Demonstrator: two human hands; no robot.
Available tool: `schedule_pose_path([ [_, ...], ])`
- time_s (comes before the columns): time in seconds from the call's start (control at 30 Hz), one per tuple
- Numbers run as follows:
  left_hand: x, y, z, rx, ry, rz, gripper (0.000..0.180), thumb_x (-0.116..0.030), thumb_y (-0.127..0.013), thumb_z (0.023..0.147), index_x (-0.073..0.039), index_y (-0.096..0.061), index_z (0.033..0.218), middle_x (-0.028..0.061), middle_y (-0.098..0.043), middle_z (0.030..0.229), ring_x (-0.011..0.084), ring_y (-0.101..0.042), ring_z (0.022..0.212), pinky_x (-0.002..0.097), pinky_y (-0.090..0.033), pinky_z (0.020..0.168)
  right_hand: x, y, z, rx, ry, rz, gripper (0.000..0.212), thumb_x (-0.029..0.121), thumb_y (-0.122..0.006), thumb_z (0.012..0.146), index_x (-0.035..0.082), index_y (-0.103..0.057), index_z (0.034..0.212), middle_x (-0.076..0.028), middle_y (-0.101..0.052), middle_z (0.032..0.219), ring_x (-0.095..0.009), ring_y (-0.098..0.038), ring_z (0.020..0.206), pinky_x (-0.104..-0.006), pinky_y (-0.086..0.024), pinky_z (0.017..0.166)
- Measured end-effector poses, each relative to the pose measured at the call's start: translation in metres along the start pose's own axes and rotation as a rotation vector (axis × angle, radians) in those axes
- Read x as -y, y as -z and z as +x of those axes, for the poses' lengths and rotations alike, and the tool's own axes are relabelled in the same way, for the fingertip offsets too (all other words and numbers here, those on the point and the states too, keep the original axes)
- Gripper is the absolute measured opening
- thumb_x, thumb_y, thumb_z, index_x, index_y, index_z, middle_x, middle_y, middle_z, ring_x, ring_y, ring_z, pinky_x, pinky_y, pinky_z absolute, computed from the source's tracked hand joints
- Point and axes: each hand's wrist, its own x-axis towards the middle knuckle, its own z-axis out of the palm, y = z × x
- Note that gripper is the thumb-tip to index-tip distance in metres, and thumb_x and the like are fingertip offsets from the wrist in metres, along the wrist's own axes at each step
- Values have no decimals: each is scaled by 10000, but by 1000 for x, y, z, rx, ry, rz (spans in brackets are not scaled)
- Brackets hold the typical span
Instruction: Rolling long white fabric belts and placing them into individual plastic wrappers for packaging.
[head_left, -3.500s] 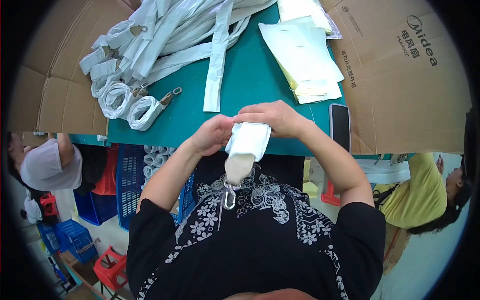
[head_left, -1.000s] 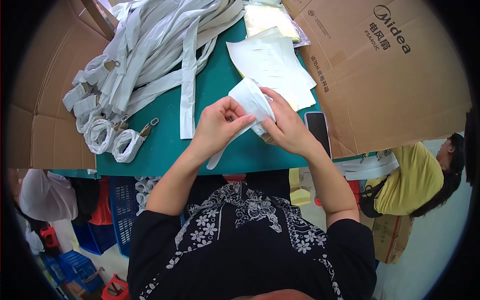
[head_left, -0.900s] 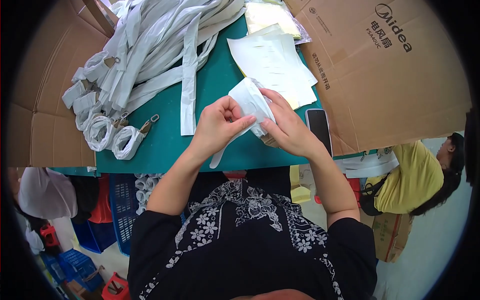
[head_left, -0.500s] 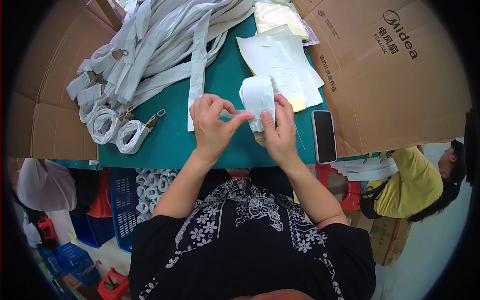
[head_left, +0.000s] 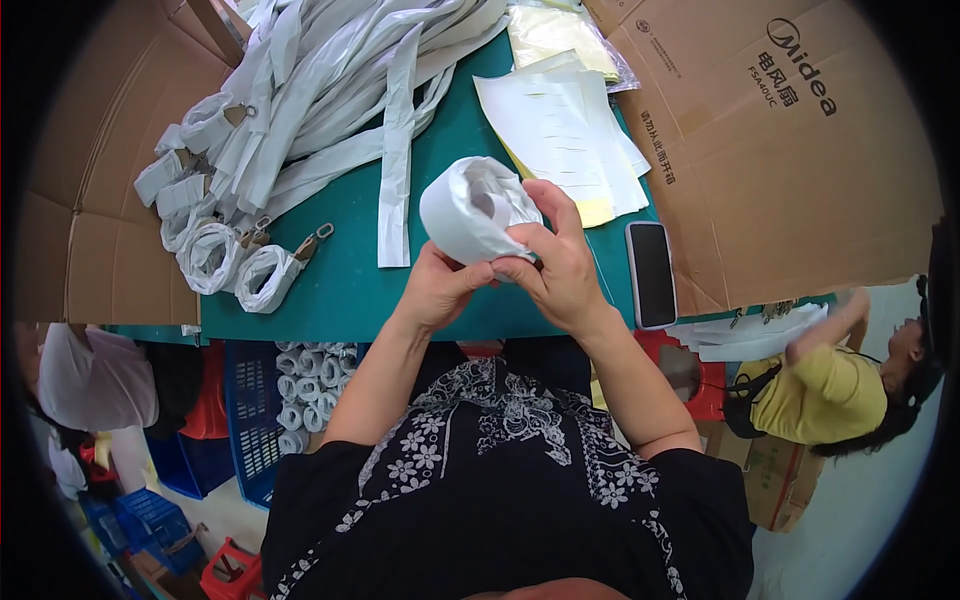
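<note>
White roll (head_left: 455, 222) held by left hand (head_left: 440, 287), right hand (head_left: 562, 268) over table (head_left: 335, 275).

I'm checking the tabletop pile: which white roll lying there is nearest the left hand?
The rightmost roll lying on the green table, its metal clip pointing toward the upper right; the other rolls there lie farther from the left hand.

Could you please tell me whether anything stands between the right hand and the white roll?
Nothing visible does: the right hand holds the white roll directly. The left hand is at its lower edge.
</note>
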Motion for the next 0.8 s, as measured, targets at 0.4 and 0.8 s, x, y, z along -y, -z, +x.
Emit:
schedule_pose_path([
  [0.4,2,2,-1,-346,-370,588,531,-135,-756,696,-29,-473,1133,74,-512,1089,158,-516,955,277,-437,789,-6,1,0,-164,20,-119,282,163,-771,664,29,-611,853,-182,-506,1227,-200,-639,775,-260,-510,556],
  [0.8,-62,-12,-2,154,-656,1605,120,-214,-738,670,-123,-669,710,-19,-586,843,198,-500,874,351,-318,823,0,7,15,152,202,-156,299,219,-779,628,61,-609,816,-105,-500,1175,-248,-585,818,-277,-497,600],
])
